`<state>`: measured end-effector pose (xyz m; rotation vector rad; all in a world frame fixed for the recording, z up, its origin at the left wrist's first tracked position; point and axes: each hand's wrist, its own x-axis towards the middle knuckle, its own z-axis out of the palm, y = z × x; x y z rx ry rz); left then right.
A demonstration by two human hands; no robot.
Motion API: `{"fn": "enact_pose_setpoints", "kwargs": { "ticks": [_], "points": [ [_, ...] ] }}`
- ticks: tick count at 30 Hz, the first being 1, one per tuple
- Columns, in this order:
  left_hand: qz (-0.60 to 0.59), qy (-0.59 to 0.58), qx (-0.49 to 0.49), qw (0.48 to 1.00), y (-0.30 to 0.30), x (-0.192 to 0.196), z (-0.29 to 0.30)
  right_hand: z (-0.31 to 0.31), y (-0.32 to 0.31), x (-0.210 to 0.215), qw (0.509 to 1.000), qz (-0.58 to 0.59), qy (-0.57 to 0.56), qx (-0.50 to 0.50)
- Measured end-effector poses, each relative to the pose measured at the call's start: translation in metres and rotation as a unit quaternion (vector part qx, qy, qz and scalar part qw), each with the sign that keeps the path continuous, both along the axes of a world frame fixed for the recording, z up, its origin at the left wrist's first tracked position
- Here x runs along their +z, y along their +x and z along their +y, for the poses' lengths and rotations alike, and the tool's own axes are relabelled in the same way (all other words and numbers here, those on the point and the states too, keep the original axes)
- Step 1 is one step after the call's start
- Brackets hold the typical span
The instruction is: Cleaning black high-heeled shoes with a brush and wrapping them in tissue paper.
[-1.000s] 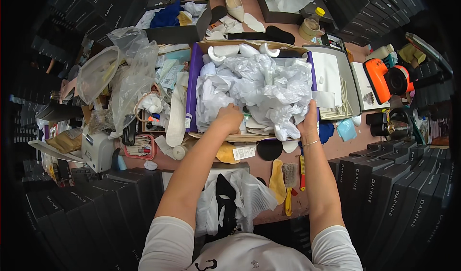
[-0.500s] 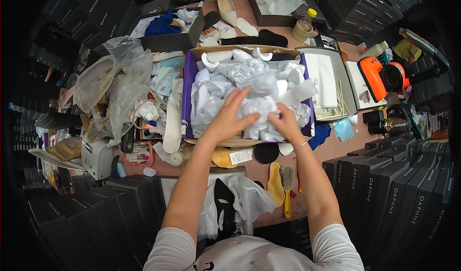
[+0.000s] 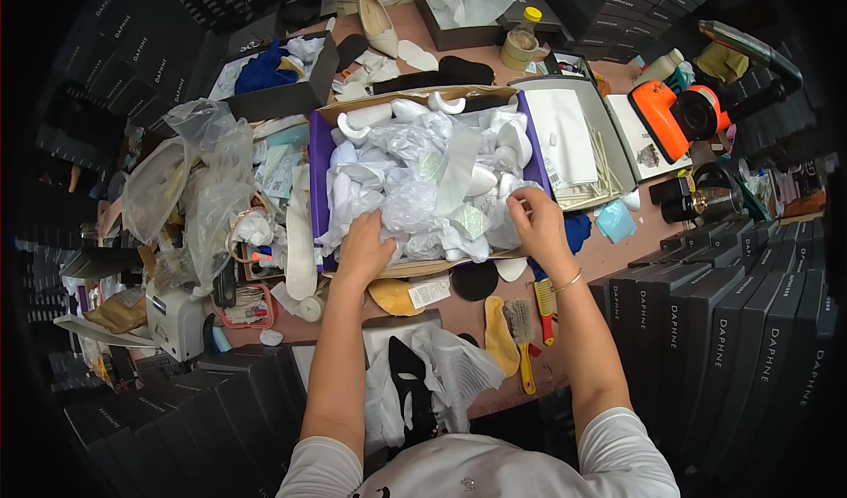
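A box with purple sides (image 3: pixel 319 176) stands in front of me, full of crumpled white tissue paper (image 3: pixel 415 202) and white curved shoe inserts (image 3: pixel 355 130). At its near left corner my left hand (image 3: pixel 364 249) rests against the paper, thumb apart from the fingers, gripping nothing visible. My right hand (image 3: pixel 542 232) is at the box's right end, its fingertips curled together beside loose white paper; what they pinch, if anything, is hidden. Nearest to me, a black pointed shoe (image 3: pixel 408 379) lies on white wrapping paper (image 3: pixel 468 370).
Black shoeboxes (image 3: pixel 706 330) are stacked on both sides. Brushes (image 3: pixel 521 339) and yellow cloths (image 3: pixel 501 335) lie before the box. Right of it are a grey tray (image 3: pixel 609 149) and an orange device (image 3: pixel 662 123); plastic bags (image 3: pixel 221 180) are on the left. A beige shoe (image 3: pixel 377 23) stands behind.
My hands have moved apart from the bunched paper at the box's middle, one to each end. The paper lies looser in the box. The whole view has shifted slightly.
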<state>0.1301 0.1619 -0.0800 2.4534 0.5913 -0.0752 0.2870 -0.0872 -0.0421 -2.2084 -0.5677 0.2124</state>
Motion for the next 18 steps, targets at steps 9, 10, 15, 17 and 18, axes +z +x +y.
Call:
{"fn": "enact_pose_setpoints", "kwargs": {
  "ticks": [9,10,15,17,18],
  "points": [
    [-0.099,0.005,-0.117,0.988,0.017,0.072,-0.050,0.059,-0.067,-0.039,0.970,0.032,-0.031,0.241],
    [-0.036,-0.005,-0.110,0.993,0.024,0.057,-0.045,0.067,-0.074,-0.051,0.960,-0.016,-0.049,0.274],
    [0.044,0.012,-0.082,0.996,0.015,-0.030,-0.012,0.049,-0.040,-0.022,0.977,-0.139,-0.077,0.145],
    [0.028,0.014,-0.075,0.997,0.012,-0.038,-0.017,0.034,0.002,-0.026,0.970,-0.213,-0.072,0.087],
    [0.017,0.019,-0.075,0.997,0.015,-0.037,-0.018,0.030,0.014,-0.035,0.968,-0.229,-0.080,0.069]
  ]
}}
